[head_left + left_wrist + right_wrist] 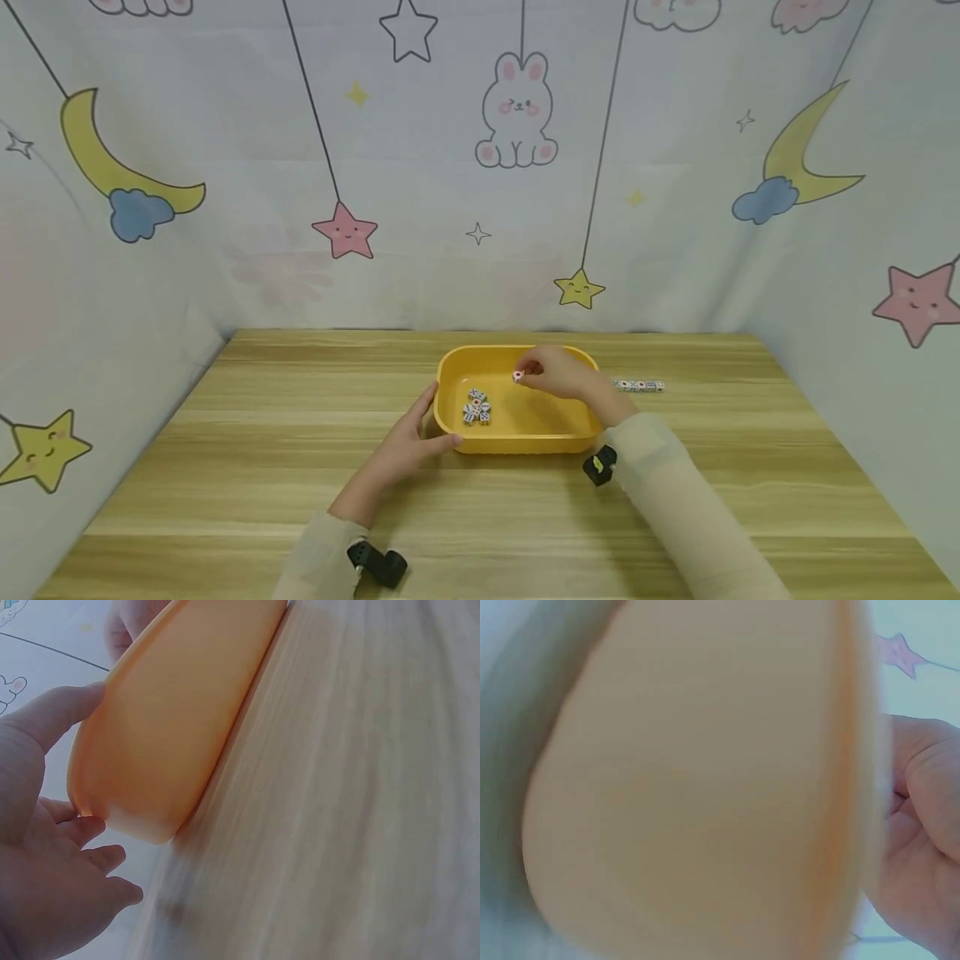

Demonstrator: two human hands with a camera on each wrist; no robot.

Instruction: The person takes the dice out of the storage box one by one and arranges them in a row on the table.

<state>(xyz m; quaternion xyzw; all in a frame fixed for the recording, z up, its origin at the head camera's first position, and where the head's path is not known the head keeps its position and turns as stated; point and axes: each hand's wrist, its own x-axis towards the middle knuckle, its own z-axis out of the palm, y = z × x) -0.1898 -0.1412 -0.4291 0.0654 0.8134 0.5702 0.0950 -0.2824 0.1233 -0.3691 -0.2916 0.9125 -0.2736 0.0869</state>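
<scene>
The right grip (557,372) pinches a white die (518,377) (red pip showing) above the yellow tub (528,417), just below the frame's centre. The left grip (408,437), fingers extended, touches the tub's left end. Clustered dice (476,408) lie inside, at left; a dice row (641,386) sits on the bench (300,450), right of centre.

Head view: soft, even light, source out of frame; tabletop (300,483) with pale sheen near, faint shadow beside the right sleeve (686,492). Left wrist view: hazy, low contrast, tabletop smeared. Right wrist view: washed out, tray (690,787) heavily blurred, right hand (926,832) clearer.
</scene>
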